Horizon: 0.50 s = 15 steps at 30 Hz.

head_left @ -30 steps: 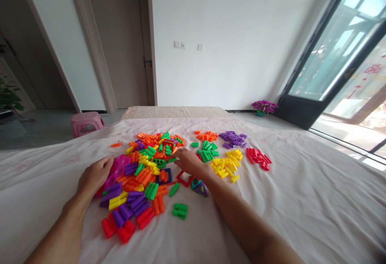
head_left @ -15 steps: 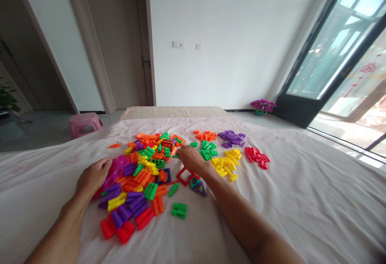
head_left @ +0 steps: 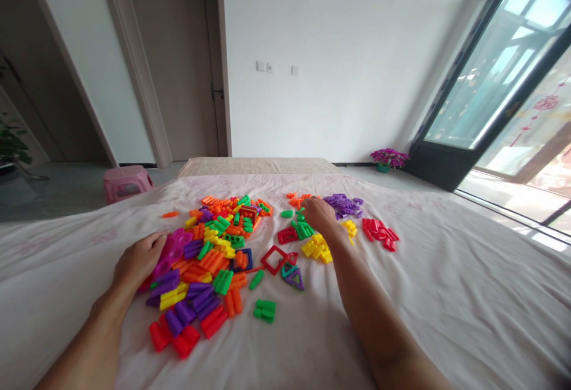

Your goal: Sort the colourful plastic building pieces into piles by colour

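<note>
My left hand (head_left: 139, 257) rests at the left edge of a mixed heap of plastic building blocks (head_left: 214, 259). Its curled fingers close on the edge of a scalloped magenta plastic piece (head_left: 175, 247). Over the sorted piles to the right, my right hand (head_left: 319, 214) is closed with its fingertips down, a green block (head_left: 300, 216) at them. The hand partly covers the green pile (head_left: 305, 230) and orange pile (head_left: 297, 201). Purple blocks (head_left: 343, 205) lie just beyond it, and the forearm hides part of the yellow pile (head_left: 317, 249).
Red blocks (head_left: 380, 232) lie at the right. Between heap and piles are a red square frame (head_left: 264, 259), a purple triangle (head_left: 295, 280) and a red frame piece (head_left: 287, 235). A green block pair (head_left: 264, 310) lies nearer on the pale cloth (head_left: 446, 295). A pink stool (head_left: 128, 183) stands beyond.
My right hand has moved right from the heap's edge to the green pile, and the green block at its fingertips has gone with it. My left hand has stayed in place.
</note>
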Available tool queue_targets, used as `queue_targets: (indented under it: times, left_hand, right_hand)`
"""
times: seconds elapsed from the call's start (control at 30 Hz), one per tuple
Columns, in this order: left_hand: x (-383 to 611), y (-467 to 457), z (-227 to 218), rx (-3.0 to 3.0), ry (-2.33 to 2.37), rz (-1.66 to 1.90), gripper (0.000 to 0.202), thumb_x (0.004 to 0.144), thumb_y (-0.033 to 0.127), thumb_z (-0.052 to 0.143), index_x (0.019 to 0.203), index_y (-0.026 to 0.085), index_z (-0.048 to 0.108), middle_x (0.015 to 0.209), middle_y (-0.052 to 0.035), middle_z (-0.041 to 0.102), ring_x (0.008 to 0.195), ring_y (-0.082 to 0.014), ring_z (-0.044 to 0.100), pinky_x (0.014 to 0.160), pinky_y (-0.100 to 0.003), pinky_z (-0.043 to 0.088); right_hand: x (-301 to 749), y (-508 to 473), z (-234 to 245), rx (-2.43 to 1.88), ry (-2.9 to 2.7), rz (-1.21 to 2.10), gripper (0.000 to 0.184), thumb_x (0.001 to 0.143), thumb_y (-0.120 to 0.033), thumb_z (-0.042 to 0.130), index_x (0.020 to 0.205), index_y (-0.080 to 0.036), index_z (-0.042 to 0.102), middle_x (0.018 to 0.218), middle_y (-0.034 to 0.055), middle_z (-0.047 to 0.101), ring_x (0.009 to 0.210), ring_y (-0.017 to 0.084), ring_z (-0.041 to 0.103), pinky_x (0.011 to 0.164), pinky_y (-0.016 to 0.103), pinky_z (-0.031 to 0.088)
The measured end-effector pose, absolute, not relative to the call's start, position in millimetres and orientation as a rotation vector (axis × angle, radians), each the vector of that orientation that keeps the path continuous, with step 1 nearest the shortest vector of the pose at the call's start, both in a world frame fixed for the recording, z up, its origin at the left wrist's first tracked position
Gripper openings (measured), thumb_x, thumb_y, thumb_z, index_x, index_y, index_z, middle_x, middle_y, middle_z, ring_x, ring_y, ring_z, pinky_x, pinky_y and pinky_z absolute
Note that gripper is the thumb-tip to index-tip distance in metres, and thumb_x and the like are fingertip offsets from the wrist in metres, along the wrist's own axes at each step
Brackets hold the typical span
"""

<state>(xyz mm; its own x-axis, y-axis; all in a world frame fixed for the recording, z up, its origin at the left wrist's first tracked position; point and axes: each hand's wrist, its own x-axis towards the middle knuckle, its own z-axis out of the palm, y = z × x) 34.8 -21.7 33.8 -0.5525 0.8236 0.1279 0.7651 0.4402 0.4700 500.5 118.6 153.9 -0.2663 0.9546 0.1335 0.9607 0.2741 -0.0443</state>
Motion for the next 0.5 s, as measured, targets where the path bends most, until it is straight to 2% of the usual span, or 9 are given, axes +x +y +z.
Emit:
queue_targets:
  times: [0.2, 0.37, 0.5]
  left_hand:
    - [36, -22, 35, 1.428, 2.568, 0.748, 0.052, 0.101, 0.053, 0.042, 0.125, 0.028, 0.08, 0.128, -0.0083, 0.079, 0.105, -0.0292, 0.072, 0.079, -0.032, 0.051]
    - [35, -22, 36, 1.418, 2.556, 0.715, 0.055, 0.102, 0.054, 0.039, 0.129, 0.028, 0.079, 0.13, -0.0085, 0.078, 0.108, -0.0296, 0.072, 0.082, -0.032, 0.051]
    - [35, -22, 35, 1.427, 2.534, 0.743, 0.056, 0.101, 0.055, 0.039, 0.128, 0.027, 0.079, 0.133, -0.0085, 0.077, 0.112, -0.0296, 0.071, 0.086, -0.032, 0.051]
  right_hand:
    - [486, 101, 164, -1.538, -2.58, 0.075, 0.031, 0.098, -0.015, 0.055, 0.117, -0.02, 0.08, 0.123, 0.0093, 0.078, 0.114, 0.022, 0.071, 0.088, 0.026, 0.048]
    - [464, 82, 165, -1.246, -2.805, 0.327, 0.03, 0.088, -0.01, 0.066, 0.111, -0.02, 0.083, 0.109, 0.0049, 0.082, 0.098, 0.019, 0.075, 0.078, 0.022, 0.049]
    - [449, 69, 163, -0.953, -2.941, 0.521, 0.025, 0.086, -0.012, 0.073, 0.107, -0.02, 0.084, 0.102, 0.0033, 0.083, 0.091, 0.017, 0.075, 0.074, 0.021, 0.049]
